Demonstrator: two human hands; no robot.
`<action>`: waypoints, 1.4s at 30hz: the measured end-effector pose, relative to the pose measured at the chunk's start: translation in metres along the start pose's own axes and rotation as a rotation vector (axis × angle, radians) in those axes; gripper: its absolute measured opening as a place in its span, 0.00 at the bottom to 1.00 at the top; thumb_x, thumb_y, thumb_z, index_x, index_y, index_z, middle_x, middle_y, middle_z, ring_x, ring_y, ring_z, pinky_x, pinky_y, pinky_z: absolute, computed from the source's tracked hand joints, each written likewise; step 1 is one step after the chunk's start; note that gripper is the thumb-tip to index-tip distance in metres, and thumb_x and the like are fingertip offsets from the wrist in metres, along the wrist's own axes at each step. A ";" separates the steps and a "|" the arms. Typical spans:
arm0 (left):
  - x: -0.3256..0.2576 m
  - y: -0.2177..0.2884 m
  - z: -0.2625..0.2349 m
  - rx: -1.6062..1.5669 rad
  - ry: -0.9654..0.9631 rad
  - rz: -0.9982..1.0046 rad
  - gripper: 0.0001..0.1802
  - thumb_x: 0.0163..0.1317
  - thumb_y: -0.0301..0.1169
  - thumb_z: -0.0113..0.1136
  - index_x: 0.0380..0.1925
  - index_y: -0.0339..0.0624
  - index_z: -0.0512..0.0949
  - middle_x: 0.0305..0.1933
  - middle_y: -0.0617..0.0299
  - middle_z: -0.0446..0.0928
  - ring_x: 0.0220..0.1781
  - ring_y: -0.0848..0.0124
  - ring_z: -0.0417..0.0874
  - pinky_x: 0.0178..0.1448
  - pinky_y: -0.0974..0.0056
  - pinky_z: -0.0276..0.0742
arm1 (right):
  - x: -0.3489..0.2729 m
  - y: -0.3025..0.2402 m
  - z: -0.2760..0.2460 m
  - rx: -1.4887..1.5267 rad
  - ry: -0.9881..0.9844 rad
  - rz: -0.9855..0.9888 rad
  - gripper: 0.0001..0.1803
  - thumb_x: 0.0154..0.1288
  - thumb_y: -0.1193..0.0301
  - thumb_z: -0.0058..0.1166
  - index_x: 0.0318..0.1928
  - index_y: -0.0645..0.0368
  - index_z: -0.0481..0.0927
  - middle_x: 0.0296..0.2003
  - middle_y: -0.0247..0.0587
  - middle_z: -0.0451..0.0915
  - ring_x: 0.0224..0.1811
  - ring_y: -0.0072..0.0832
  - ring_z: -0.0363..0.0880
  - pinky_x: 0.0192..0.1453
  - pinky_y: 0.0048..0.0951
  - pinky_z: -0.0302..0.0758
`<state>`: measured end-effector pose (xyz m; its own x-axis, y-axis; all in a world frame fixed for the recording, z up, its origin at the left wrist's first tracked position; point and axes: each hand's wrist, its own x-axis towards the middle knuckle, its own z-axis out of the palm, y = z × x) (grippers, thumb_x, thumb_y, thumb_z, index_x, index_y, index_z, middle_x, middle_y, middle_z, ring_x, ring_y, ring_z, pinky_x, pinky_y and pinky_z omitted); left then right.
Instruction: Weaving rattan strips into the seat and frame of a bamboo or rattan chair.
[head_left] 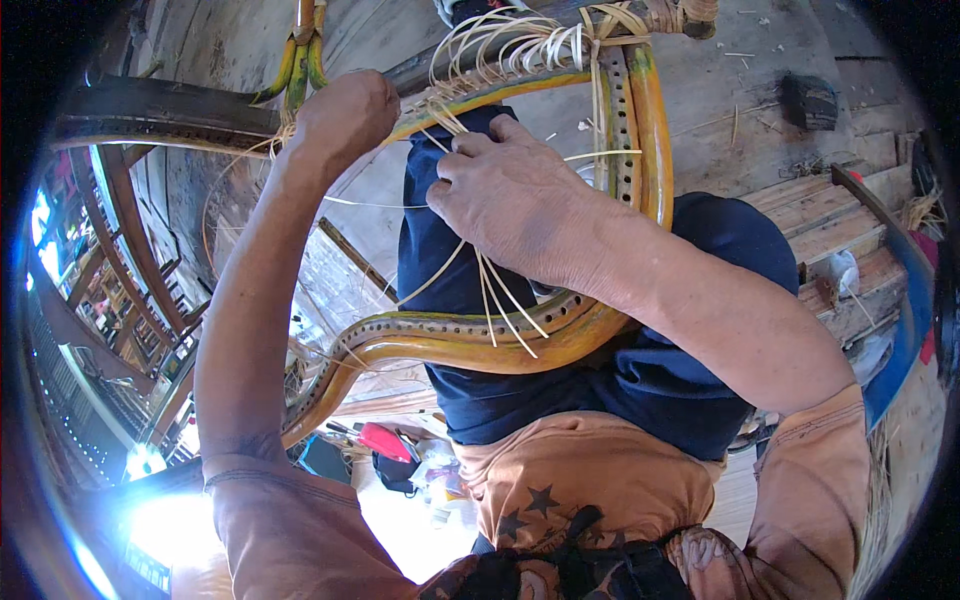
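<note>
Across my lap lies a curved frame of glossy yellow-brown wood with green streaks and a row of small holes along it. My left hand is closed like a fist at the left part of the frame's far rail; what its fingers hold is hidden. Inside the frame my right hand has its fingers curled around pale cane strips. The strip ends stick out below the palm, and other strips rise above the fingertips to the rail. Looped cane is wound along the far rail toward its right corner.
A dark wooden beam runs at the far left, with more wooden frames beyond it. To the right are a plank bench and a curved blue strip. A red and black bag lies below the frame. Cane scraps litter the floor.
</note>
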<state>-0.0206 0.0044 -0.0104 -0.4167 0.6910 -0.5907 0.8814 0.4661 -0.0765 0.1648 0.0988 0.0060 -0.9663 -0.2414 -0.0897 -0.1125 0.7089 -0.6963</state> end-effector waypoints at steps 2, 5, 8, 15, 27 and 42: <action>0.006 0.001 -0.001 -0.015 -0.096 -0.035 0.14 0.55 0.34 0.46 0.28 0.37 0.79 0.29 0.43 0.78 0.34 0.48 0.80 0.39 0.51 0.75 | -0.001 0.001 0.000 0.004 -0.009 0.009 0.12 0.55 0.75 0.51 0.41 0.59 0.78 0.42 0.40 0.77 0.51 0.31 0.72 0.57 0.35 0.65; 0.011 -0.014 0.011 -0.036 -0.100 -0.057 0.15 0.55 0.35 0.46 0.28 0.36 0.79 0.30 0.42 0.77 0.35 0.47 0.80 0.40 0.51 0.75 | 0.001 -0.001 -0.003 0.025 -0.013 0.007 0.13 0.55 0.76 0.52 0.43 0.59 0.78 0.42 0.41 0.77 0.51 0.32 0.72 0.58 0.35 0.65; 0.012 -0.006 0.006 -0.002 -0.128 -0.025 0.15 0.55 0.34 0.46 0.28 0.36 0.79 0.30 0.42 0.77 0.35 0.48 0.80 0.40 0.50 0.75 | 0.000 0.001 0.000 0.014 0.010 0.009 0.13 0.55 0.75 0.51 0.43 0.59 0.78 0.42 0.41 0.77 0.51 0.32 0.72 0.58 0.35 0.65; -0.004 0.015 0.000 0.298 0.008 0.167 0.10 0.54 0.31 0.49 0.26 0.37 0.78 0.29 0.47 0.78 0.32 0.50 0.80 0.38 0.50 0.75 | -0.001 0.000 0.000 -0.013 0.028 -0.008 0.11 0.56 0.74 0.51 0.41 0.58 0.78 0.42 0.40 0.77 0.51 0.31 0.72 0.56 0.34 0.65; -0.011 0.010 0.008 0.191 0.074 0.123 0.08 0.51 0.26 0.47 0.23 0.38 0.77 0.27 0.47 0.78 0.32 0.51 0.81 0.34 0.51 0.75 | -0.004 0.002 0.005 -0.021 0.116 -0.013 0.09 0.54 0.74 0.49 0.37 0.57 0.78 0.38 0.38 0.77 0.48 0.30 0.73 0.54 0.33 0.65; -0.003 0.011 0.005 0.213 -0.004 -0.001 0.12 0.54 0.31 0.46 0.25 0.39 0.79 0.28 0.47 0.78 0.34 0.51 0.81 0.37 0.51 0.76 | -0.001 0.000 0.001 0.007 0.071 -0.015 0.10 0.56 0.75 0.49 0.39 0.57 0.78 0.39 0.39 0.77 0.49 0.31 0.73 0.57 0.33 0.64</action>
<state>-0.0086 0.0044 -0.0137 -0.4166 0.6883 -0.5939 0.9085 0.3390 -0.2444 0.1664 0.0987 0.0053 -0.9786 -0.2039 -0.0284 -0.1257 0.7011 -0.7019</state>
